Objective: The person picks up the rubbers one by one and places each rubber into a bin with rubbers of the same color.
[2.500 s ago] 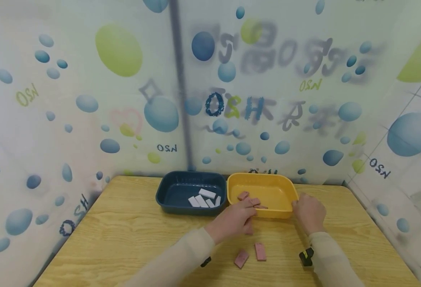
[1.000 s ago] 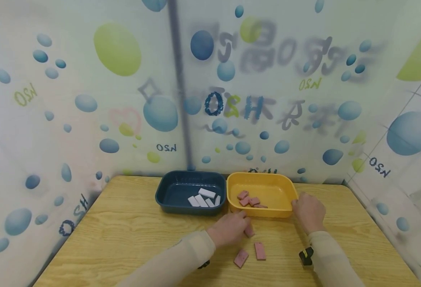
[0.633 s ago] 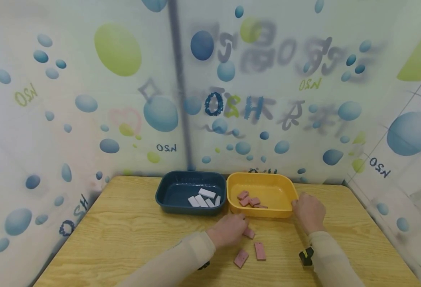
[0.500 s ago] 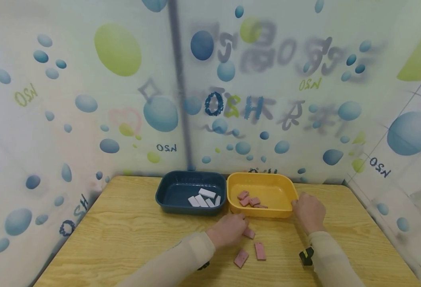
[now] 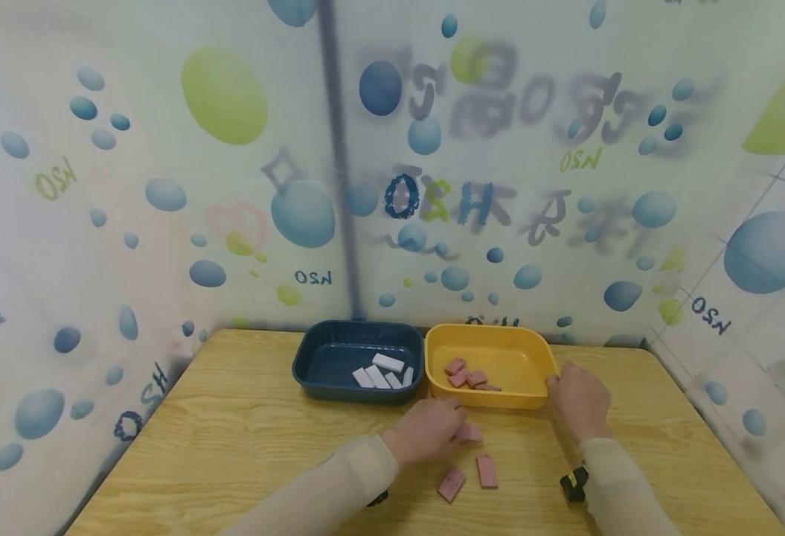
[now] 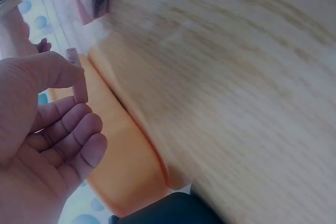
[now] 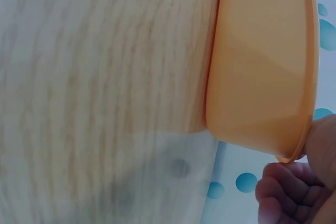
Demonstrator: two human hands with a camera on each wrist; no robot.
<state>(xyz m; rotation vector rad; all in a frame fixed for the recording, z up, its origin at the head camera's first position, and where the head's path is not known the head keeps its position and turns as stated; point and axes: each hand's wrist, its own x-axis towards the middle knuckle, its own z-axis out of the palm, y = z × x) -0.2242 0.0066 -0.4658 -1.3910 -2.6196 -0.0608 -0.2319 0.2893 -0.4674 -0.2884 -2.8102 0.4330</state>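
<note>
In the left wrist view, my left hand [image 6: 47,114] pinches a small pink rectangular block [image 6: 79,77] between thumb and index finger, its other fingers loosely curled. The head view has this left hand [image 5: 425,429] low over the table, just in front of the yellow tray [image 5: 486,400]. Two more pink blocks, one [image 5: 452,484] slanted and one [image 5: 487,471] nearly straight, lie nearer to me. Several pink blocks [image 5: 475,377] rest inside the yellow tray. My right hand [image 5: 580,398] grips that tray's right rim; the right wrist view shows thumb and curled fingers [image 7: 286,190] at its corner.
A dark blue tray [image 5: 359,392] stands directly left of the yellow one, with several white blocks [image 5: 388,362] inside. Both trays sit at the back of the wooden table [image 5: 231,417], close to a patterned wall covering [image 5: 285,112].
My left hand has come back from over the yellow tray's front rim to the table. There it has taken hold of a pink block, which has turned. The right hand stays on the rim.
</note>
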